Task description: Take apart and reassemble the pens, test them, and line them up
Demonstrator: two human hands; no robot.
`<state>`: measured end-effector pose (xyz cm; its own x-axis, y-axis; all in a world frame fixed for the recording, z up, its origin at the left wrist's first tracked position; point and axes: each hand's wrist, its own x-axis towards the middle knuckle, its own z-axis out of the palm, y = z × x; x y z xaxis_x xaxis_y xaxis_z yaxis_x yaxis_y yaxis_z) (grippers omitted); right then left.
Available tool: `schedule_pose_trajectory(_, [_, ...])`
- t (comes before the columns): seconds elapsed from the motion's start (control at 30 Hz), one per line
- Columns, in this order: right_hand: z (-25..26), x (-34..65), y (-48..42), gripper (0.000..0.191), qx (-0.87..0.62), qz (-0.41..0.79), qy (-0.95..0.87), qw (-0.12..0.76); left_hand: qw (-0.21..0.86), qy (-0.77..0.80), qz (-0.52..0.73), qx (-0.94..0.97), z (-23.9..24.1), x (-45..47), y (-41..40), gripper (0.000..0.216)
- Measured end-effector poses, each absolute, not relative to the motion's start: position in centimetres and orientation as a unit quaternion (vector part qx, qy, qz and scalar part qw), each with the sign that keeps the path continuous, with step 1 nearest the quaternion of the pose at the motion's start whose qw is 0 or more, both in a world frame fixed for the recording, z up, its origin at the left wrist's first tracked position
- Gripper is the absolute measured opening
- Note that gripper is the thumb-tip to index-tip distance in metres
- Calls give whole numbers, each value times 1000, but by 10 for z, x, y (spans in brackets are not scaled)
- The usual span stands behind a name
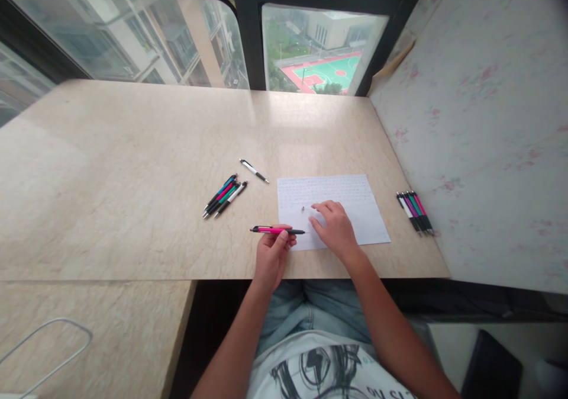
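My left hand [274,256] is closed around a pink and black ballpoint pen [271,229], held level over the paper's lower left edge. Its black end points right, with a thin refill tip sticking out. A small metal pen tip [303,208] lies on the white sheet of paper [364,215], which bears rows of faint writing. Just right of that tip, my right hand [333,226] hovers over or rests on the sheet, thumb and fingers apart, with nothing in it. A white and black pen [254,171] lies alone beyond the sheet's upper left corner.
Several coloured pens [225,196] lie in a loose pile left of the paper. Another group of pens [415,212] sits side by side near the papered wall [497,150]. A window stands behind the marbled table [133,168]. A white cable [62,357] lies at lower left.
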<state>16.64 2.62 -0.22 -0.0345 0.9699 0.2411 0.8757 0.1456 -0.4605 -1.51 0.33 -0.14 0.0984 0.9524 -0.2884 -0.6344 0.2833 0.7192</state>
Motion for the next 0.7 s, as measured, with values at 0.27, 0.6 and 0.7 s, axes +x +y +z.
schedule_pose_trajectory(0.27, [-14,173,-2,27,-671,62,-690,265,696,380,558,246,-3,-15,1,22])
schedule_pose_trajectory(0.6, [-8,165,-13,23,-668,104,-664,319,681,394,550,280,-2,-14,0,22])
schedule_pose_trajectory(0.7, [5,158,-16,22,-641,219,-619,398,681,396,544,290,-1,-14,0,22])
